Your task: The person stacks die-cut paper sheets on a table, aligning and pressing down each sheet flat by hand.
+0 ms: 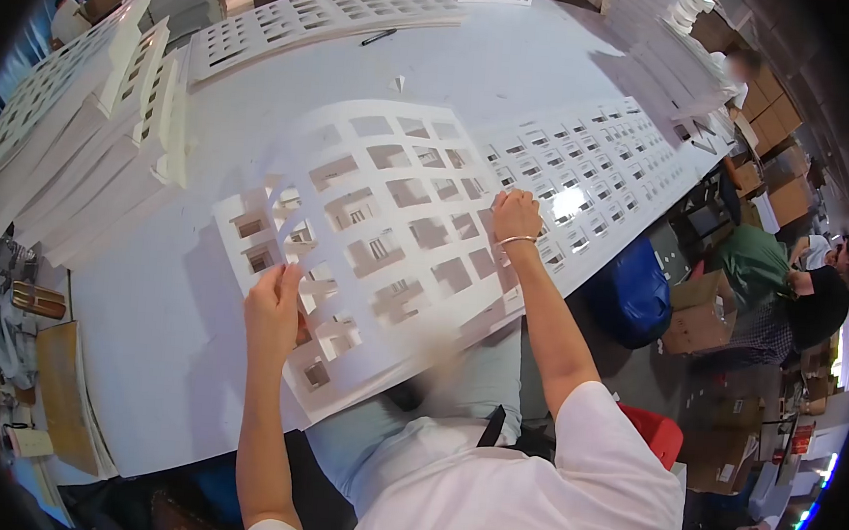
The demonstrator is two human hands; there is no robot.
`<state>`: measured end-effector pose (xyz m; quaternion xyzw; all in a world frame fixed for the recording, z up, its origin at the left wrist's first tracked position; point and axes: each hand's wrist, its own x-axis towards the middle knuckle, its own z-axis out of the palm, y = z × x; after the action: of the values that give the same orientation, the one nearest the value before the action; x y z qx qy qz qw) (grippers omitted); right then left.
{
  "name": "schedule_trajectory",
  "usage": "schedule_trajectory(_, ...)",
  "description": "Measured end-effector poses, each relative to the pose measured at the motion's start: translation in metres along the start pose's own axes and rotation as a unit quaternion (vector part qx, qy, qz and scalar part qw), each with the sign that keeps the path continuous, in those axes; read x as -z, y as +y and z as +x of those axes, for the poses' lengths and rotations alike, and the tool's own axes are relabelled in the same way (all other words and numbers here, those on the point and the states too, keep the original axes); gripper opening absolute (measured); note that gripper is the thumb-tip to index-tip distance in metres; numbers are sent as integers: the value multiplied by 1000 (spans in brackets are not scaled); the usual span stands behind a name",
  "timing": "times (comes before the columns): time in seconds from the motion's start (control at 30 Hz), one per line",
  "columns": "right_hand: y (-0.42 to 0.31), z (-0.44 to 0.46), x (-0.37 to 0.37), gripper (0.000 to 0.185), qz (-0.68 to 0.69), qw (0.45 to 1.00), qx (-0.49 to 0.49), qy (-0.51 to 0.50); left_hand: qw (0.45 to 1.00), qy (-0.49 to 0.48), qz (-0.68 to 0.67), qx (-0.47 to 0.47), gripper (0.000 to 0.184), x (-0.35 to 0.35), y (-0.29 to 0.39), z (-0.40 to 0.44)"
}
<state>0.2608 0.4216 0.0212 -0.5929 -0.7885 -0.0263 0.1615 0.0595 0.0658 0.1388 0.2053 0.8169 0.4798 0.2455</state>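
Observation:
A white sheet with rows of rectangular window cutouts bows upward between my hands. My left hand is closed in a pinch at the sheet's left edge. At the right edge, my right hand is closed on the sheet, with a bracelet on the wrist. Under the sheet lies another white panel with window openings, partly covered. Beside my right hand, a flat white panel with smaller cutouts rests on the table.
The white table carries stacked white panels at left and more at upper right. A dark pen lies near the back. A blue bag and cardboard boxes stand right of the table; other people are beyond.

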Motion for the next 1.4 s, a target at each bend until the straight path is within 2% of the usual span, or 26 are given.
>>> schedule_trajectory(0.07,2,4,0,42,10,999,-12,-35,998,-46,-44,23,39,-2,-7,14)
schedule_trajectory(0.17,9,21,8,46,58,988,-54,-132,989,-59,-116,64,41,-1,0,17)
schedule_trajectory(0.27,18,34,17,48,111,977,-70,-170,985,-38,-163,50,35,-9,-4,17)
schedule_trajectory(0.37,18,17,17,43,11,994,-36,-101,980,-25,-190,54,28,-17,-9,14)
schedule_trajectory(0.43,42,32,-17,36,-109,972,138,-157,976,-7,-215,18,25,-25,-20,17)
schedule_trajectory(0.5,55,42,-37,30,-81,981,125,-123,969,20,-246,-10,23,-22,-23,9)
schedule_trajectory(0.53,77,52,-59,27,-42,978,194,-58,964,28,-265,-23,21,-21,-18,0)
schedule_trajectory(0.57,96,59,-81,25,-62,966,250,28,958,34,-283,-38,20,-17,-13,-7)
schedule_trajectory(0.6,97,63,-73,25,-53,960,269,51,956,49,-285,-46,19,-8,-9,-18)
schedule_trajectory(0.63,63,51,-22,31,112,977,181,26,954,75,-286,-48,18,6,-8,-33)
schedule_trajectory(0.67,54,54,-5,38,357,931,26,-69,954,76,-285,-55,17,11,-4,-43)
schedule_trajectory(0.73,29,49,23,44,331,940,63,-53,976,104,-185,-45,18,21,-12,-46)
schedule_trajectory(0.8,9,45,13,46,302,950,70,-43,991,124,-49,-29,26,28,-33,-35)
schedule_trajectory(0.93,5,28,-44,48,184,980,61,-45,991,126,23,26,39,20,-98,1)
schedule_trajectory(0.97,11,27,-48,35,125,982,73,-120,993,114,15,41,41,18,-109,5)
schedule_trajectory(1.0,9,18,-48,30,133,984,105,-60,993,103,7,55,42,18,-114,9)
schedule_trajectory(1.07,8,1,-41,28,145,974,167,55,993,121,3,10,42,18,-119,16)
schedule_trajectory(1.1,5,-3,-31,39,88,968,214,97,992,126,3,-4,41,15,-123,11)
schedule_trajectory(1.17,-29,-23,22,42,115,959,223,132,992,125,-11,3,41,16,-124,9)
schedule_trajectory(1.23,-62,-52,69,45,194,910,331,157,991,133,-16,10,39,15,-121,5)
schedule_trajectory(1.33,-110,-145,118,48,312,840,441,60,987,157,-11,19,38,9,-116,2)
schedule_trajectory(1.37,-117,-181,120,50,349,805,480,-15,986,168,-4,18,38,6,-115,0)
schedule_trajectory(1.4,-123,-212,121,55,368,742,557,-60,984,179,4,15,37,5,-114,-1)
